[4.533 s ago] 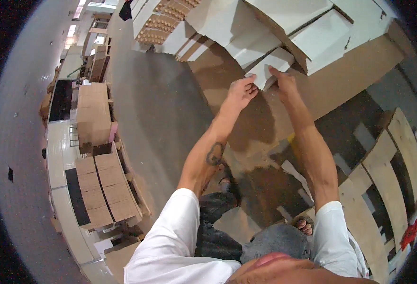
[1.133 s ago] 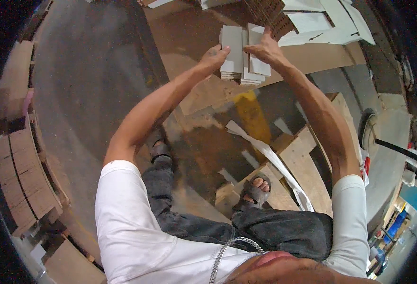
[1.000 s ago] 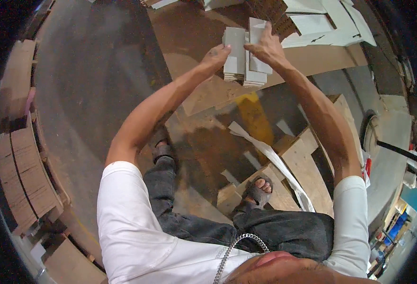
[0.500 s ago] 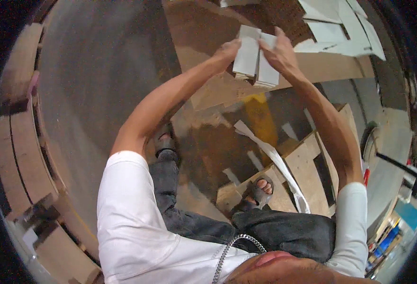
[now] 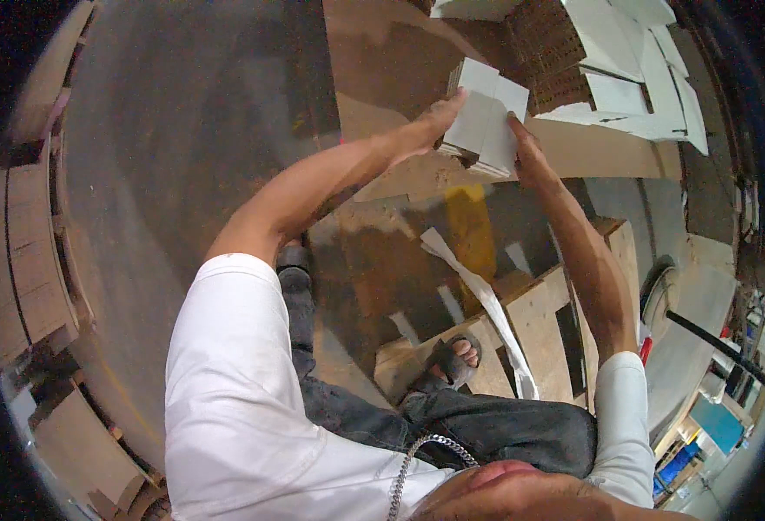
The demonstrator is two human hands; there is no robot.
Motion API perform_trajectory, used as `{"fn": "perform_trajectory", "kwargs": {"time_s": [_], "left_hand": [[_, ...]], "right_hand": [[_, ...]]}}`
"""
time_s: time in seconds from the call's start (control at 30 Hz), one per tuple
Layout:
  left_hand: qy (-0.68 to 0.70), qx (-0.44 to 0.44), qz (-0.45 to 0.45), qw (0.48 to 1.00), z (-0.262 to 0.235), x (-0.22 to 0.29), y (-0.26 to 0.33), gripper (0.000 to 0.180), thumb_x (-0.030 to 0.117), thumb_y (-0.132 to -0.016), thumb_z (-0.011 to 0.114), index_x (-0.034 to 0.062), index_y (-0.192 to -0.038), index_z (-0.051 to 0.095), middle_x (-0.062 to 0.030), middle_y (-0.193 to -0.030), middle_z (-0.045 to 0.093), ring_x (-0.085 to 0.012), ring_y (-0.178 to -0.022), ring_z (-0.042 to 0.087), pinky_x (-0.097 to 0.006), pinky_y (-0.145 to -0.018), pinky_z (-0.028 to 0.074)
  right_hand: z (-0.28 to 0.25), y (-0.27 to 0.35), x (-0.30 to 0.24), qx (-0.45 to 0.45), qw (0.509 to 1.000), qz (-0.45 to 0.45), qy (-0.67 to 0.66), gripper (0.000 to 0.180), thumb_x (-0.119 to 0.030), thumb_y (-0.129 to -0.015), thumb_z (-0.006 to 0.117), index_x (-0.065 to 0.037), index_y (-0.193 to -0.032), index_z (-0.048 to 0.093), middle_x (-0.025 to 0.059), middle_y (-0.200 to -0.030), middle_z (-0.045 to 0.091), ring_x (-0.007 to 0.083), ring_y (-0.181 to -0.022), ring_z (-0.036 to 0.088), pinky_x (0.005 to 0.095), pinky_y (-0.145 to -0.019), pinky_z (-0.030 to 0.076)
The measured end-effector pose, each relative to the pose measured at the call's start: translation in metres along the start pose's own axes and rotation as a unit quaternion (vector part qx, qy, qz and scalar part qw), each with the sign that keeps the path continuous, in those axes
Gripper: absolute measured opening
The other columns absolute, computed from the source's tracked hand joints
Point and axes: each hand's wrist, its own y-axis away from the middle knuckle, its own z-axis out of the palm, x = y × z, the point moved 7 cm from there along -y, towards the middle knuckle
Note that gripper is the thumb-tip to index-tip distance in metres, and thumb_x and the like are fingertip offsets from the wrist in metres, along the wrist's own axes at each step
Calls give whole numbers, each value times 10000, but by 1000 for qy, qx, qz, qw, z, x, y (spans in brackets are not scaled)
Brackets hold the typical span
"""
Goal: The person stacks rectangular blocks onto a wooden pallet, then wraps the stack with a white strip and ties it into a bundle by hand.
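Note:
Two side-by-side stacks of white-faced cardboard pieces (image 5: pixel 485 117) are held out in front of me, their brown layered edges showing along the near side. My left hand (image 5: pixel 440 120) grips the left side of the stacks, thumb near the top face. On the opposite side, my right hand (image 5: pixel 526 148) presses against the right edge with its thumb up; most of its fingers are hidden. The two stacks touch along a seam in the middle. Brown cardboard sheet (image 5: pixel 599 154) lies beneath and beyond them.
Tall stacks of white and brown cardboard (image 5: pixel 612 52) stand at the far right. A wooden pallet (image 5: pixel 534 317) lies under my right foot, with a white strip (image 5: pixel 486 300) across it. More stacked cardboard (image 5: pixel 30 252) lines the left. A round-based black pole (image 5: pixel 712 339) is at the right.
The two stacks have been brought together and turned slightly, closing the gap between them. My right hand has shifted from over the top face to the right edge.

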Motion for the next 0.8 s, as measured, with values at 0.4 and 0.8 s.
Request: {"fn": "perform_trajectory", "kwargs": {"time_s": [0.4,0.8], "left_hand": [[142,91,-38,985,10,-28,62,425,318,-835,675,-18,-1085,602,-139,-1017,642,-252,-871,637,-422,-702,541],[96,-11,-180,979,41,-57,113,577,328,-756,743,-13,-1184,560,-97,-1088,623,-238,-1004,587,-381,-871,462]], "right_hand": [[24,66,24,20,996,55,-70,539,-425,-873,591,-35,-1237,518,104,-1090,621,214,-945,629,373,-826,523],[7,119,71,-127,981,99,-105,649,-436,-810,680,24,-1235,511,133,-1107,621,228,-973,620,346,-847,511]]}}
